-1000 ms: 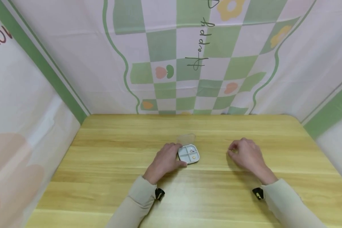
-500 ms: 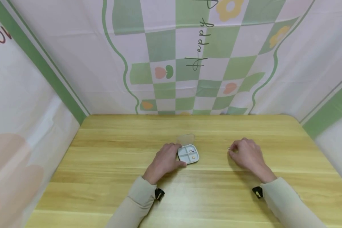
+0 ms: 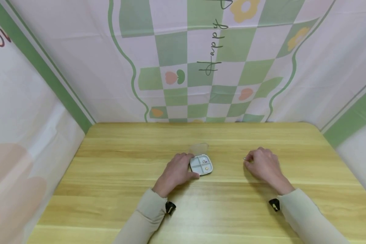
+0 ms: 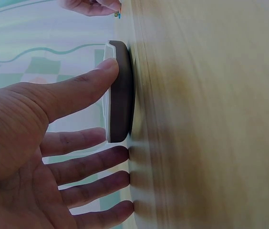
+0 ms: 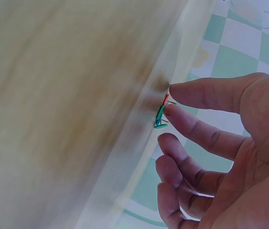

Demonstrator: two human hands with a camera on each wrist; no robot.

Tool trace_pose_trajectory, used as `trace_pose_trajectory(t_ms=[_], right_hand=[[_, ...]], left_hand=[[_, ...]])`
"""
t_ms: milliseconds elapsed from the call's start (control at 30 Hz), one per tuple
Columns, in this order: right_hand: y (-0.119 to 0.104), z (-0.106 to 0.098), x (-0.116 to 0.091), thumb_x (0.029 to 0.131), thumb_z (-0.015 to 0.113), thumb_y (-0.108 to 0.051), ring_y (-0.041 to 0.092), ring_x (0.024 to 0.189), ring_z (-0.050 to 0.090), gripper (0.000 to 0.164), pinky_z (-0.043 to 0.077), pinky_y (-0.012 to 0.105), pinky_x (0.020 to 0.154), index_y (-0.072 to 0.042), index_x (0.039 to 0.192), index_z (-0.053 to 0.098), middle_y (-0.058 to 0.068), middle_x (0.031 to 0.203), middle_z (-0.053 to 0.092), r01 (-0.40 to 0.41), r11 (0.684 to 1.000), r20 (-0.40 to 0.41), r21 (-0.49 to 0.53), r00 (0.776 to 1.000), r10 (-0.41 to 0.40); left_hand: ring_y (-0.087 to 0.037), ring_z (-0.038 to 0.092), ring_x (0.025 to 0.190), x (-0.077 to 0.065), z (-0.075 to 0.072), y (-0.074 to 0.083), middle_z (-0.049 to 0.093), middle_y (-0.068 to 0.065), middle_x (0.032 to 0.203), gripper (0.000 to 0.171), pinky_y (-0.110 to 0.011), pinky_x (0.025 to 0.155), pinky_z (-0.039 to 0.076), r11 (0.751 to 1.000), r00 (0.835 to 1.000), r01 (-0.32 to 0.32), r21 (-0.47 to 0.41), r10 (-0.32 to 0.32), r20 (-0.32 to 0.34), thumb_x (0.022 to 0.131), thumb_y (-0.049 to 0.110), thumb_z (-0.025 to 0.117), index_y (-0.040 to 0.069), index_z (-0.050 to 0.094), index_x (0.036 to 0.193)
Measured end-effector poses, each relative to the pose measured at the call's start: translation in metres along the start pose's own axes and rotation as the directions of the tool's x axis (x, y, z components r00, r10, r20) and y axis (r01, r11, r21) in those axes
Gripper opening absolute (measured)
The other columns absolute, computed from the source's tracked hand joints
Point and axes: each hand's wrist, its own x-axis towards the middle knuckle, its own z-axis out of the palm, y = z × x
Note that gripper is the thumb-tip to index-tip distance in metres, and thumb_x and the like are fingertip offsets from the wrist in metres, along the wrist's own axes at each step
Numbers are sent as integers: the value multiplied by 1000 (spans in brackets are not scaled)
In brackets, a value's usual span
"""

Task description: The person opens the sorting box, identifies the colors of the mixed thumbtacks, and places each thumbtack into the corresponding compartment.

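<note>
A small pill case (image 3: 196, 169) with a dark outside and four-part white inside stands on the table, its clear lid (image 3: 199, 148) folded back. My left hand (image 3: 177, 171) holds its left side, thumb on the near edge and index finger at the far one. Two small shiny pieces of jewellery (image 3: 206, 168) lie in its right compartments. To the right, my right hand (image 3: 264, 165) is low over the table. Between its thumb and index fingertips it pinches a tiny earring (image 5: 160, 114) with green and orange-red parts and thin posts; the other fingers curl loosely.
The wooden table (image 3: 125, 217) reaches back to a printed cloth (image 3: 201, 91) of green and white checks. More cloth (image 3: 33, 118) hangs along the left side. Bare wood lies between the case and my right hand.
A small glint of the earring shows at my right fingertips, where one second ago it was hidden. Both hands and the case have barely moved.
</note>
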Motion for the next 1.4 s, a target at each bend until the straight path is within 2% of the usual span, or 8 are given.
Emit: trace_pose_trajectory(t_ms=[267,967,1200,1400], right_hand=[[0,2,1,79,65,-25,34,85,52,14,37,51,68,-11,84,69,10,87,58,9,1000,-5,-10,1000,-9],[-1,0,1,80,65,-21,32,81,49,11,37,47,66,-12,82,69,9,85,55,12,1000,7,-22,1000,-12],[-4,-5,1,81,64,-20,29,77,50,9,37,43,61,-14,78,69,7,81,55,46,998,-24,-32,999,-47],[-11,-12,0,80,64,-19,29,77,50,8,38,43,63,-15,75,68,5,80,55,69,997,-40,-18,997,-69]], left_hand=[[-22,50,106,0,1,-1,56,-7,118,71,-33,83,42,1000,1000,5,5,-5,1,73,44,73,7,50,129],[-19,51,96,2,2,-2,58,-6,109,69,-29,73,42,1000,1000,-11,-5,11,-15,71,42,74,6,52,126],[-20,51,100,2,2,-3,57,-5,110,68,-30,76,42,1000,1000,-18,-7,18,-14,71,43,75,6,53,125],[-21,51,100,1,2,-2,57,-5,109,69,-30,77,42,1000,1000,-21,-4,21,-15,71,42,75,6,53,124]])
